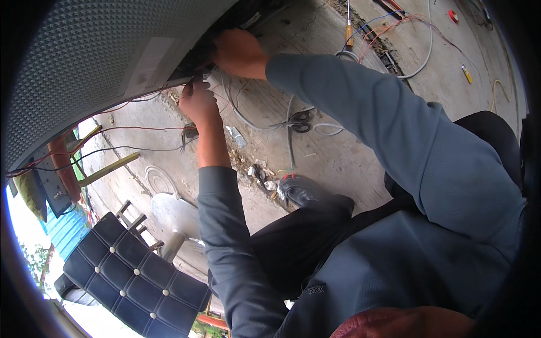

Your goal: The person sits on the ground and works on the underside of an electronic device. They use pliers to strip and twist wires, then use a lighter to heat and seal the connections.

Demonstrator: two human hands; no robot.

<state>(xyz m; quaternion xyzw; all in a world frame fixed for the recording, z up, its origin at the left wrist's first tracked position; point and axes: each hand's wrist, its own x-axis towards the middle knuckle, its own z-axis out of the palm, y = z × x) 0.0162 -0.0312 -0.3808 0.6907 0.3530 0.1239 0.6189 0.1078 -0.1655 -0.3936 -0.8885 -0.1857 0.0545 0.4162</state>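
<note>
A large panel (96,62) with a dimpled grey surface fills the upper left, its lower edge bordering a dark, shadowed part (197,59). At that edge my left hand (199,104) is raised with its fingers closed in a pinch; whatever they hold is too small to make out. Close beside it on the right, my right hand (241,53) reaches into the shadow, and its fingertips are hidden there. Thin red and dark wires (141,128) run leftward from below the panel. A grey cable (239,112) hangs just under my hands.
Black-handled scissors (300,121) lie on the concrete floor (349,169) among cables. Farther right are a screwdriver (349,36), a red tape roll (453,16) and a small yellow tool (466,74). A dark tufted chair (135,273) stands at lower left, near my shoe (301,191).
</note>
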